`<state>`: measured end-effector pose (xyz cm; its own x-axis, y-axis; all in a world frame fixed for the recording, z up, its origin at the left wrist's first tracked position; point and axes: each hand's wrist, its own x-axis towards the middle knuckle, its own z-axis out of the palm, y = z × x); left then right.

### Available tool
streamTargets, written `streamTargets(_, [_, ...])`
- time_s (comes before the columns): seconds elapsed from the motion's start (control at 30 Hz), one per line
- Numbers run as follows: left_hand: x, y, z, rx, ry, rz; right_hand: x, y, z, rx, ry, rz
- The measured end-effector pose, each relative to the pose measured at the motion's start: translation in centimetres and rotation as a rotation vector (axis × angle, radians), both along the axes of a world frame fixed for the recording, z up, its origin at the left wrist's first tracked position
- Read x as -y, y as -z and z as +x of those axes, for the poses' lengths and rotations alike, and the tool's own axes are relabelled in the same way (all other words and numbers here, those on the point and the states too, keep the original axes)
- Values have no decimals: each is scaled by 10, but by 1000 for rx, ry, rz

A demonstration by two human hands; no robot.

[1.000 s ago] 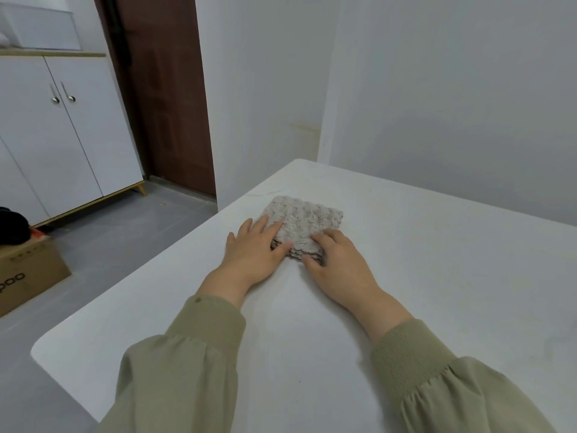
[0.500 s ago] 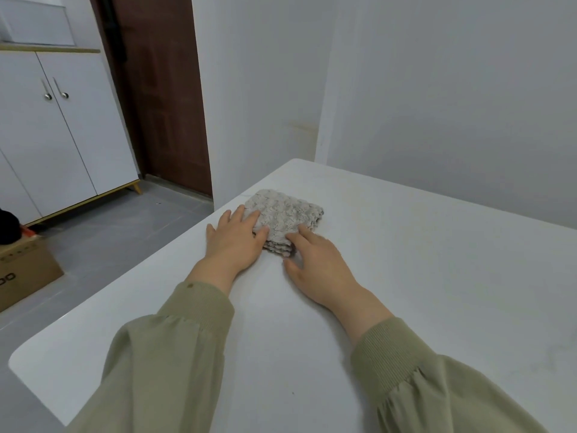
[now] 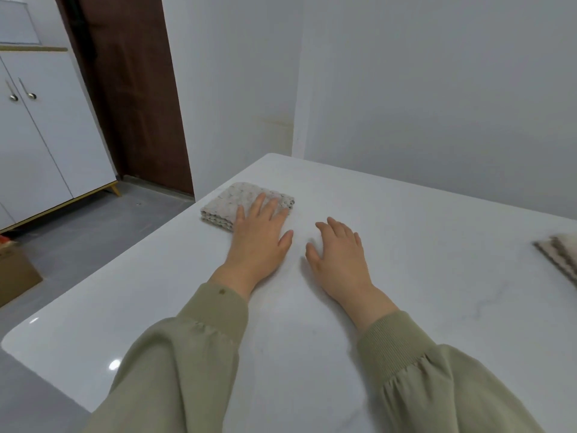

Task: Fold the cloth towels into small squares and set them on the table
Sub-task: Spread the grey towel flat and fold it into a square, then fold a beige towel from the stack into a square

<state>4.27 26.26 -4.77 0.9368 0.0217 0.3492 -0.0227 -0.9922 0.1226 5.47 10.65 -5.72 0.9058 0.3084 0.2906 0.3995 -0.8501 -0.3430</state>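
A person's left hand (image 3: 260, 242), fingers straight, presses flat on the folded towel (image 3: 231, 203) near the worktop's (image 3: 406, 214) far left corner. The right hand (image 3: 338, 257) rests relaxed beside it, grasping nothing. The further towels (image 3: 562, 254) lie well apart toward the right edge, nearer the right hand.

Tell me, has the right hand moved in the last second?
Yes. The right hand has come off the towel, back toward the person, and is now over the bare table.
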Motion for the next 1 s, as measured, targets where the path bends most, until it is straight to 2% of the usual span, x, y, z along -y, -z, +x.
streamTargets(0.27, [123,-3,-30,-11,201,-47,120,-2,-42,65,165,-17])
streamTargets(0.67, [279,-4,-69,-91,300,-186,278,0,-95,98,364,-24])
streamTargets(0.9, [309,11,-74,-204,381,29,338,2,-109,124,524,21])
streamTargets(1.0, [299,16,-68,-293,359,41,353,2,-100,66,625,-5])
